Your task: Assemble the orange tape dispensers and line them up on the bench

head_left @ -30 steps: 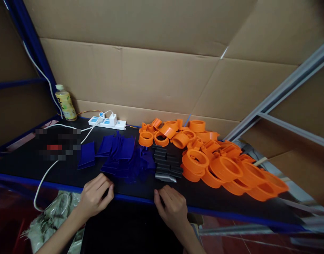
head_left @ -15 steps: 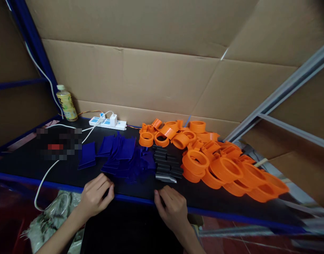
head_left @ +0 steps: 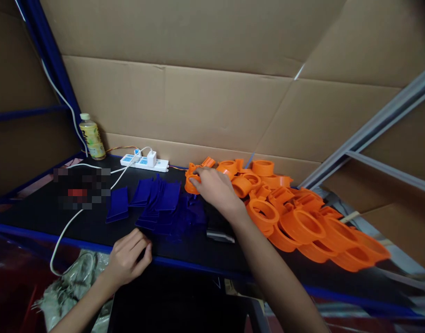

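Observation:
My left hand (head_left: 132, 254) rests at the front edge of the black tabletop, its fingers loosely curled and nothing visible in them. In front of it lie thin dark-blue plastic plates (head_left: 169, 196) in an overlapping pile. My right hand (head_left: 217, 189) stretches across the table to the back left of a heap of orange plastic rings (head_left: 302, 224). Its thumb and fingers close on an orange ring with a clip (head_left: 191, 186); the hand covers part of it. Under my right forearm sit black channel-shaped pieces (head_left: 219, 235), mostly hidden.
A white power strip (head_left: 160, 165) with plugs and cables stands by the cardboard wall (head_left: 198, 101). Behind the blurred-out patch at left is a yellow-labelled bottle (head_left: 92, 138). A metal rail (head_left: 378, 125) slants up on the right. Below the table lies a woven sack (head_left: 70, 282).
My right hand has moved from the table's front edge forward to the orange ring at the back. My left hand keeps its place. The view has shifted slightly.

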`<act>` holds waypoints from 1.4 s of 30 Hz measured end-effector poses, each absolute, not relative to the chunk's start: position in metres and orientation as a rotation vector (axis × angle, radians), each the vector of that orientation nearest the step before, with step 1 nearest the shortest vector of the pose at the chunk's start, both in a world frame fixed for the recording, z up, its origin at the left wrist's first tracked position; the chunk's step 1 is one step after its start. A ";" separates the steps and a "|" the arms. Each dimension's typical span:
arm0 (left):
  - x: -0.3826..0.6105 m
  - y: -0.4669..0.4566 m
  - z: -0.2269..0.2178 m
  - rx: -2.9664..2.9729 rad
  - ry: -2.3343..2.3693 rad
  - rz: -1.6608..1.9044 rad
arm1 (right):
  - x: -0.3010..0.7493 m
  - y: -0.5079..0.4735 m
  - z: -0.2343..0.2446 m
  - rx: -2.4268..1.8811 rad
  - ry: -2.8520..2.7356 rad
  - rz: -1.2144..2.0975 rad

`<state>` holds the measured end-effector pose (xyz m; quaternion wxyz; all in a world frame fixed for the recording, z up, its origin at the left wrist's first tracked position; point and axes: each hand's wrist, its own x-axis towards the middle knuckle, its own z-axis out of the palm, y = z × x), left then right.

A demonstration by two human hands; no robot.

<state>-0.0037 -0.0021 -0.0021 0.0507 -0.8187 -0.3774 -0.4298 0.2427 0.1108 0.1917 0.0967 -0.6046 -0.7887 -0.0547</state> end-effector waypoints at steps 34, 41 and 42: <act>-0.001 -0.006 0.005 -2.551 -1.195 -1.450 | 0.266 0.177 0.145 -1.382 -1.992 0.485; -0.004 -0.011 0.021 -2.394 -1.538 -2.241 | 0.265 0.094 0.166 -0.982 -1.846 0.807; -0.004 -0.012 0.025 -2.344 -1.612 -2.396 | 0.266 0.076 0.166 -0.965 -1.861 0.836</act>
